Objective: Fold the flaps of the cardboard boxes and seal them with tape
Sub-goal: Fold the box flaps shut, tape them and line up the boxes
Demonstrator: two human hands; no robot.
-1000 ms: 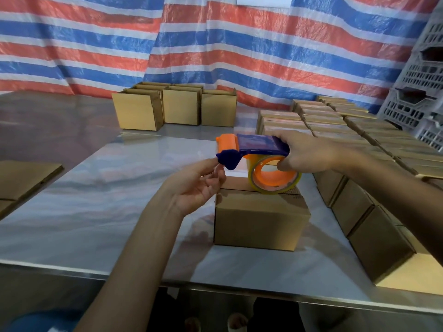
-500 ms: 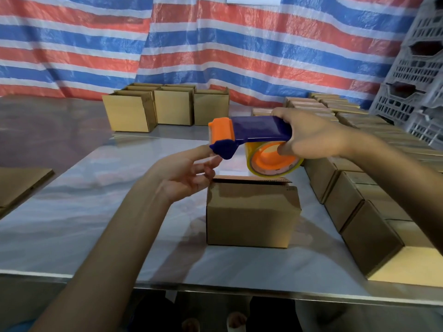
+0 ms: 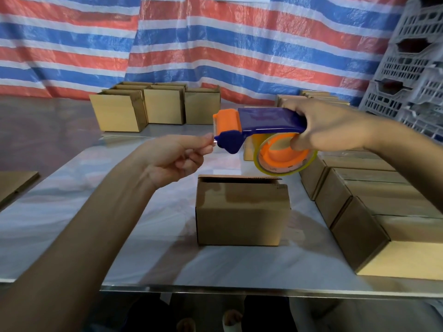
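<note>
Bare table left of the middle box: open room for my left hand. Right side tight: a row of boxes stands near it, narrow gap between. Far edge blocked by more boxes. Tape dispenser hangs above the box, air between.

A makeshift packing workshop.
Rows of identical cardboard boxes crowd a steel surface, a striped tarpaulin hangs behind, and plastic crates stand stacked at the right.
</note>
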